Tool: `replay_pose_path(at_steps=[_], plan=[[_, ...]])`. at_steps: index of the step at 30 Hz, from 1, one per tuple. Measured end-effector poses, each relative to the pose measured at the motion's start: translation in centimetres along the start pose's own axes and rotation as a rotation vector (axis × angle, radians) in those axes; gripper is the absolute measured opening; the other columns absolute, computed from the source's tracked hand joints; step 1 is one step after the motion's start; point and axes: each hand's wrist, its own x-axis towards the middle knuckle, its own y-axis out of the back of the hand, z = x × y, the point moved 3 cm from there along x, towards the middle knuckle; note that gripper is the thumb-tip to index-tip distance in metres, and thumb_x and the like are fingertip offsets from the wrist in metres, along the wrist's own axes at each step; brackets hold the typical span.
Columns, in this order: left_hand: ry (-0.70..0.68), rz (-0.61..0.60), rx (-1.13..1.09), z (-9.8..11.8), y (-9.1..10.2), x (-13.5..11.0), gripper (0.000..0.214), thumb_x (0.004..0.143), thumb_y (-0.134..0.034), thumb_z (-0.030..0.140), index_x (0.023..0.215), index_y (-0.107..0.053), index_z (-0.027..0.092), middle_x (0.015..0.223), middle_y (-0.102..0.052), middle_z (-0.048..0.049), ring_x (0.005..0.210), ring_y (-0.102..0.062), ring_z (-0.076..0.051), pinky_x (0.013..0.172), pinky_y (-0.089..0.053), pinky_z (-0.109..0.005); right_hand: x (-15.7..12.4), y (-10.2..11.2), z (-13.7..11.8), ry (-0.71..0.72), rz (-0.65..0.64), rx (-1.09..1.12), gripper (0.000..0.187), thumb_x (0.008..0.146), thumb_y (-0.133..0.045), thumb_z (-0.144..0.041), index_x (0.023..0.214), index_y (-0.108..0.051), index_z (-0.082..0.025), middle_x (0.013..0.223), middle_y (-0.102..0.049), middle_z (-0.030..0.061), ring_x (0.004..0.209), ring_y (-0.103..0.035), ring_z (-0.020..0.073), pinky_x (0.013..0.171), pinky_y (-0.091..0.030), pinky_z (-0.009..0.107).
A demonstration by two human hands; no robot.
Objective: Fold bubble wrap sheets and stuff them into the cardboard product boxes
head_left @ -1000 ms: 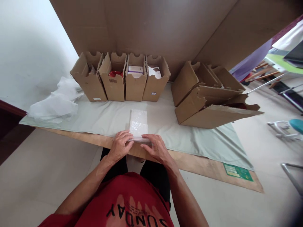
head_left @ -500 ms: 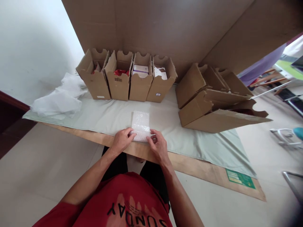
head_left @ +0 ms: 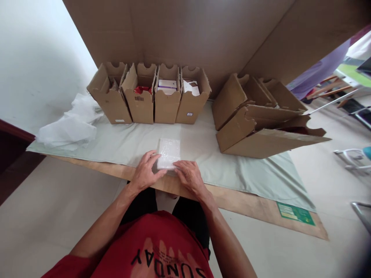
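A small flat bubble-wrap packet [head_left: 169, 150] lies on the cloth near the table's front edge. My left hand [head_left: 145, 170] is open at the packet's left side, its fingers apart and its thumb stretched along the near edge. At the near right corner, my right hand [head_left: 189, 175] has its fingertips bent over the bubble wrap and closed on it. Whatever may be inside the packet cannot be made out.
Several upright cardboard file boxes [head_left: 165, 110] line the back, with small packages inside. More cardboard boxes [head_left: 257, 143] stand on the right. Loose translucent wrapping sheets [head_left: 68, 129] are heaped at the left. A pale green cloth [head_left: 121, 143] covers the table.
My left hand has gone from pinching the packet's near left corner to spread fingers beside it. My right fingers have shifted over the near right corner. The near flap now lies flatter.
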Motion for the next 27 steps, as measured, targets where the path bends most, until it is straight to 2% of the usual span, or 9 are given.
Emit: replay_pose_path(at_steps=[4,6,8,11,13,16,21,24,27], plan=[[-0.128,-0.003,-0.019,0.1,0.4,-1.0,0.063,0.082,-0.072,0.030,0.142,-0.055,0.018,0.157,-0.044,-0.0190,0.143,-0.045,-0.034,0.117,-0.041,-0.055,0.4,1.0,0.1,-0.043,-0.079,0.148,0.024,0.101,-0.055,-0.029,0.114,-0.074,-0.022,0.111,-0.078,0.0077,0.100,-0.070,0.0244,0.098,-0.047,0.042],[-0.150,0.006,-0.046,-0.1,0.2,-0.9,0.049,0.084,-0.069,0.026,0.132,-0.062,0.019,0.148,-0.056,-0.0159,0.139,-0.050,-0.032,0.116,-0.042,-0.054,0.7,1.2,0.3,-0.079,-0.126,0.198,0.025,0.100,-0.055,-0.032,0.113,-0.074,-0.022,0.110,-0.078,0.0069,0.098,-0.070,0.0245,0.098,-0.047,0.043],[-0.145,-0.001,-0.089,-0.4,0.0,-0.5,0.028,0.088,-0.065,0.024,0.115,-0.070,0.020,0.125,-0.070,-0.0119,0.126,-0.059,-0.029,0.110,-0.047,-0.050,1.0,1.2,0.7,-0.140,-0.139,0.244,0.029,0.100,-0.053,-0.036,0.116,-0.073,-0.023,0.110,-0.077,0.0064,0.098,-0.069,0.0248,0.094,-0.050,0.042],[-0.041,-0.020,-0.117,-1.1,-0.3,0.4,0.018,0.090,-0.062,0.027,0.103,-0.072,0.019,0.102,-0.075,-0.0091,0.105,-0.066,-0.026,0.097,-0.054,-0.043,1.1,0.9,1.2,-0.202,-0.064,0.300,0.038,0.099,-0.055,-0.043,0.128,-0.067,-0.022,0.122,-0.073,0.0089,0.100,-0.068,0.0248,0.087,-0.054,0.039],[0.062,-0.029,-0.109,-1.5,-0.4,1.0,0.023,0.089,-0.063,0.029,0.107,-0.073,0.019,0.100,-0.074,-0.0084,0.097,-0.067,-0.024,0.090,-0.055,-0.039,0.9,0.8,1.4,-0.184,0.035,0.264,0.046,0.096,-0.058,-0.047,0.135,-0.062,-0.021,0.130,-0.067,0.0124,0.104,-0.067,0.0256,0.090,-0.055,0.041],[0.175,-0.077,-0.070,-1.6,-0.5,2.2,0.031,0.089,-0.064,0.030,0.117,-0.072,0.019,0.093,-0.073,-0.0059,0.088,-0.067,-0.022,0.084,-0.054,-0.034,0.6,0.8,1.0,-0.113,0.142,0.074,0.048,0.094,-0.062,-0.043,0.137,-0.060,-0.020,0.137,-0.062,0.0159,0.119,-0.062,0.0303,0.101,-0.050,0.047],[0.334,-0.159,0.030,-1.1,-0.9,4.4,0.039,0.090,-0.065,0.033,0.126,-0.068,0.017,0.078,-0.070,-0.0027,0.077,-0.067,-0.021,0.077,-0.051,-0.032,1.2,0.0,-0.6,0.030,0.010,-0.169,0.049,0.088,-0.068,-0.029,0.136,-0.061,-0.020,0.147,-0.057,0.0153,0.133,-0.053,0.0338,0.104,-0.045,0.049],[0.361,-0.094,0.074,-0.8,-1.0,4.8,0.039,0.091,-0.065,0.034,0.125,-0.068,0.016,0.079,-0.071,-0.0039,0.079,-0.068,-0.022,0.079,-0.052,-0.033,2.2,-0.7,-0.7,0.039,-0.066,-0.218,0.047,0.088,-0.068,-0.024,0.135,-0.063,-0.019,0.146,-0.059,0.0155,0.134,-0.052,0.0336,0.105,-0.043,0.049],[0.325,0.103,-0.040,-0.9,-0.5,3.7,0.037,0.091,-0.064,0.036,0.122,-0.068,0.016,0.098,-0.072,-0.0082,0.080,-0.067,-0.019,0.080,-0.054,-0.032,3.0,-1.0,-0.1,-0.007,-0.069,-0.211,0.038,0.093,-0.061,-0.018,0.130,-0.066,-0.020,0.141,-0.064,0.0147,0.128,-0.059,0.0310,0.101,-0.045,0.047]])
